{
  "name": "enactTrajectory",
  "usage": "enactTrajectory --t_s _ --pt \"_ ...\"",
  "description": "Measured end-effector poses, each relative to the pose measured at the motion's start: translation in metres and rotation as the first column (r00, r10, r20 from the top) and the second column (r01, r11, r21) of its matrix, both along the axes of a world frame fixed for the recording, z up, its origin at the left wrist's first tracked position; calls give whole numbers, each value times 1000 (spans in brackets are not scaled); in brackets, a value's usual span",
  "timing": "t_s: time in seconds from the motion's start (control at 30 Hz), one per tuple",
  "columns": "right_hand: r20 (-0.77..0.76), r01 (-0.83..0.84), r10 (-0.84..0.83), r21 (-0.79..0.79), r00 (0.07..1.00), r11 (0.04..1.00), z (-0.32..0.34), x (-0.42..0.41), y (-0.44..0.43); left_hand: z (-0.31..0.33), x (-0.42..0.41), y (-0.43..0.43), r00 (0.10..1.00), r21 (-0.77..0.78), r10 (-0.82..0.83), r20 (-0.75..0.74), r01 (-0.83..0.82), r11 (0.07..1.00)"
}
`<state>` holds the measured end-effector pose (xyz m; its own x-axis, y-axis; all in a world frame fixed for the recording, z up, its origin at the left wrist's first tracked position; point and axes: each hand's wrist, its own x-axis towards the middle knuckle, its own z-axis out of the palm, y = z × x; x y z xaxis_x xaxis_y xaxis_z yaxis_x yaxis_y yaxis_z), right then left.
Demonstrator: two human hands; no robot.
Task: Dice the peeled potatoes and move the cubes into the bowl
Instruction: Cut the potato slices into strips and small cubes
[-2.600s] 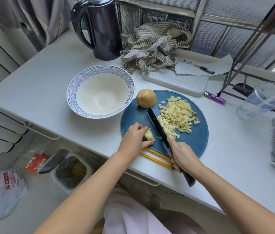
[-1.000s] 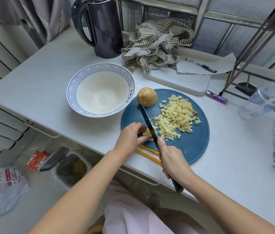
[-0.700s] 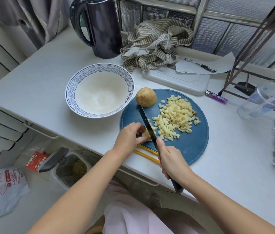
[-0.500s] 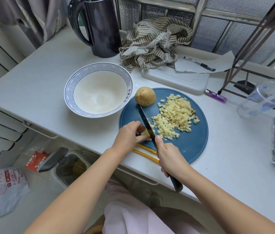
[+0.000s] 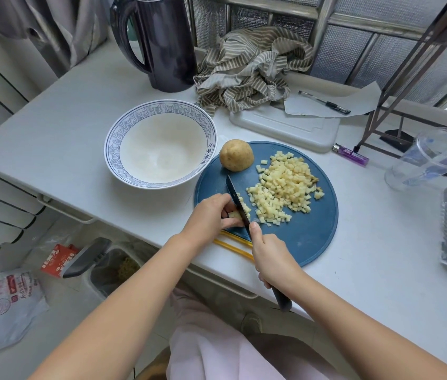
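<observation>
I see the left hand point(image 5: 211, 213) with its fingers pinching a small potato piece point(image 5: 233, 214) at the near-left of the board point(image 5: 307, 237), the knife point(image 5: 237, 200) cutting down against it. The right hand point(image 5: 271, 256) has its fingers clenched on the knife handle. The cubes point(image 5: 285, 187) lie heaped mid-board (a whole potato point(image 5: 236, 155) sits behind them). The bowl point(image 5: 112, 154) stands on the tabletop point(image 5: 66, 133) just left of the board.

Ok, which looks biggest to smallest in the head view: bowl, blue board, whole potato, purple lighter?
Largest first: blue board; bowl; whole potato; purple lighter, about as long as the potato but far thinner.
</observation>
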<state>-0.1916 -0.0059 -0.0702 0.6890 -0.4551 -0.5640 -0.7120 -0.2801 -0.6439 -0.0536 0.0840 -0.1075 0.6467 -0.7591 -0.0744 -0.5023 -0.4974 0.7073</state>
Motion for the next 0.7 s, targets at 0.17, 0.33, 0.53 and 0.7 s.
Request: enactTrajectory --t_s 0.17,0.33,0.53,0.7 --pt "24 -5 6 -19 1000 1000 -6 1 4 -1 2 0 1000 23 -1 7 1 1000" --pt "60 45 -46 21 997 999 -15 1 -6 -3 -1 -1 1000 29 15 19 -15 999" --pt "20 190 -207 325 978 927 -11 -8 -30 -7 1 1 1000 13 28 -6 -28 1000" --pt "2 190 -202 334 979 923 -2 -10 -40 -11 -2 5 999 -26 44 -27 -45 999"
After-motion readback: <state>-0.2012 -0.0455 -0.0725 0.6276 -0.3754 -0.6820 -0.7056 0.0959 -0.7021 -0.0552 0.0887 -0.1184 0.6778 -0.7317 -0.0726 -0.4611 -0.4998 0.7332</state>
